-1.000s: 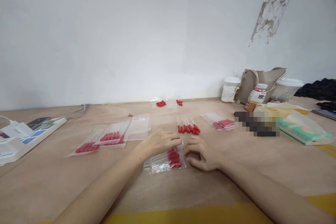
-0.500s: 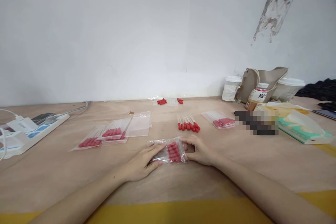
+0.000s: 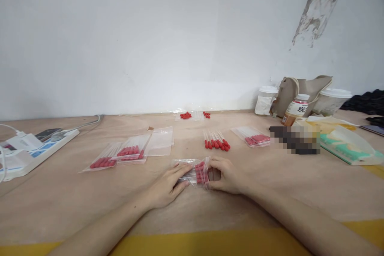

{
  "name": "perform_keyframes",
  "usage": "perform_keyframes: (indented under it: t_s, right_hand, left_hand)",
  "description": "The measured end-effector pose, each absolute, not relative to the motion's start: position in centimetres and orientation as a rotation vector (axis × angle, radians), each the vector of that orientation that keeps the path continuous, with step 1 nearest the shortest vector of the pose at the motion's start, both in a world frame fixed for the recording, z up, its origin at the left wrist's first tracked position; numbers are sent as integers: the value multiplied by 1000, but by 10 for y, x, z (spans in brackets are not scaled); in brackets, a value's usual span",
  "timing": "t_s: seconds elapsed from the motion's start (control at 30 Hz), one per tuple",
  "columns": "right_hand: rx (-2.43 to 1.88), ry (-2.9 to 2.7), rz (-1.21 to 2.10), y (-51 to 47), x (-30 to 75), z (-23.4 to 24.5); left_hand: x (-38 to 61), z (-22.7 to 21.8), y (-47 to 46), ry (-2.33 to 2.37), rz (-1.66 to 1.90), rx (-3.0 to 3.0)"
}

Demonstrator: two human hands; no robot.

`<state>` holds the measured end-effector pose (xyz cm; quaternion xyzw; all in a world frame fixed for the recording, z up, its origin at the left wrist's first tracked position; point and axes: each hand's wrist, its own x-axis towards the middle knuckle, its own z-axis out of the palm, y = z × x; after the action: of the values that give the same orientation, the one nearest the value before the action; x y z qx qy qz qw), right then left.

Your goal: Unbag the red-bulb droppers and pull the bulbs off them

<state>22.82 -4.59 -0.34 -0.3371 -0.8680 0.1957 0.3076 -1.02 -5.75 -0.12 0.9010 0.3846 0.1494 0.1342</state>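
A clear plastic bag [image 3: 189, 176] of red-tipped sticks lies flat on the table, its red tips [image 3: 199, 173] toward the right. My left hand [image 3: 172, 182] holds the bag's left part, fingers on top and thumb along the near side. At the right end, my right hand [image 3: 223, 175] grips the bag's edge between curled fingers and thumb. Just beyond the hands is a loose bunch of red-tipped sticks [image 3: 217, 143]. Filled bags [image 3: 129, 150] overlap on the left beside flat, unfilled bags [image 3: 159, 141]. Another filled bag [image 3: 253, 136] lies to the right.
By the wall, small red pieces [image 3: 185, 115] lie on clear plastic. A power strip [image 3: 45, 154] with plugs and cables occupies the left. Lidded cups [image 3: 265, 101], a bottle [image 3: 296, 110], a grey bag [image 3: 286, 96] and a green-and-white packet [image 3: 345, 148] stand or lie at right.
My right fingers and thumb have closed in over the bag's right end, which is now bunched near the red tips. My left hand has shifted slightly right on the bag.
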Motion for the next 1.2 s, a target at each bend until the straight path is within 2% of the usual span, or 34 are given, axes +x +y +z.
perform_keyframes:
  t_s: [0.67,1.2]
  right_hand:
    - [-937,-2379,351,-39,245,6]
    - [-894,-2138,1005,-27,263,-6]
  left_hand:
    - [-9,6,-61,1105,405,2614]
    - [-9,5,-60,1116,424,2621]
